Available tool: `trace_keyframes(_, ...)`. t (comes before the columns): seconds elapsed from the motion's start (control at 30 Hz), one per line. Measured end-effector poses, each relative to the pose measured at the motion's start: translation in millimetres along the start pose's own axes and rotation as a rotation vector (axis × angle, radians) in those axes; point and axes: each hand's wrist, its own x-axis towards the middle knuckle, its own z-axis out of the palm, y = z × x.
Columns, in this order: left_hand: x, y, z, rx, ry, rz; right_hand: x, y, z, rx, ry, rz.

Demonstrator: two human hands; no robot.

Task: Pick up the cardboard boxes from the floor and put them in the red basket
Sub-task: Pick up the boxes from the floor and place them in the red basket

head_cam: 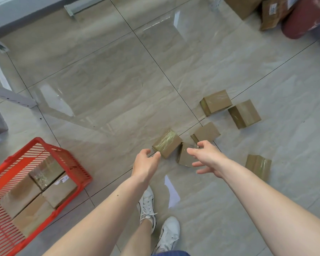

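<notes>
Hands both empty, fingers spread: left hand point(146, 161) by the taped box point(166, 143), right hand point(205, 157) above the box point(185, 156) next to it. We'd say grab one each by opposite sides, since that tape looks slick. Four more boxes are scattered on the floor point(103, 85); the basket point(70, 159) sits left, partly filled. Labels are too blurry to read.

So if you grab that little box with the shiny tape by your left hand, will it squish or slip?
Probably not squish: the taped box looks like stiff cardboard with crisp corners. It may be a bit slippery, since glossy tape covers its top. It seems light, small next to the left hand, and flat-sided, so it shouldn't roll.
</notes>
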Motion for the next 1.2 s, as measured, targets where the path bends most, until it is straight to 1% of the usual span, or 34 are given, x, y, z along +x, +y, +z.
trace_keyframes(0.2, 48.5, 1.4, 20.6, 0.018, -0.004, -0.042, 65.2, -0.4, -3.6, -0.015, 0.037, 0.031)
trace_keyframes(0.37, 101.6, -19.1, 45.3, -0.019, 0.001, -0.083, 137.2, 7.7, 12.6, -0.061, 0.092, 0.007)
trace_keyframes(0.53, 166.0, -53.7, 75.4, -0.106, 0.003, -0.119, 219.3, 28.7, 34.4, -0.108, 0.058, 0.008)
trace_keyframes(0.67, 218.8, -82.2, 96.1, -0.105, -0.006, -0.165, 277.3, 50.6, 56.2, -0.166, 0.053, -0.028)
trace_keyframes(0.8, 262.8, -98.0, 111.0, -0.096, 0.004, -0.157, 320.5, 66.6, 70.8, -0.074, 0.015, -0.032)
trace_keyframes(1.0, 285.6, -104.6, 120.0, -0.15, -0.041, -0.137, 338.9, 65.4, 81.0, -0.039, -0.006, -0.026)
trace_keyframes(1.1, 267.4, -95.8, 109.5, -0.168, -0.024, -0.12, 320.6, 57.6, 80.3, -0.061, 0.016, -0.058)
trace_keyframes(1.2, 237.9, -81.3, 89.7, -0.168, -0.011, -0.099, 284.1, 45.9, 75.5, -0.088, 0.023, -0.098)
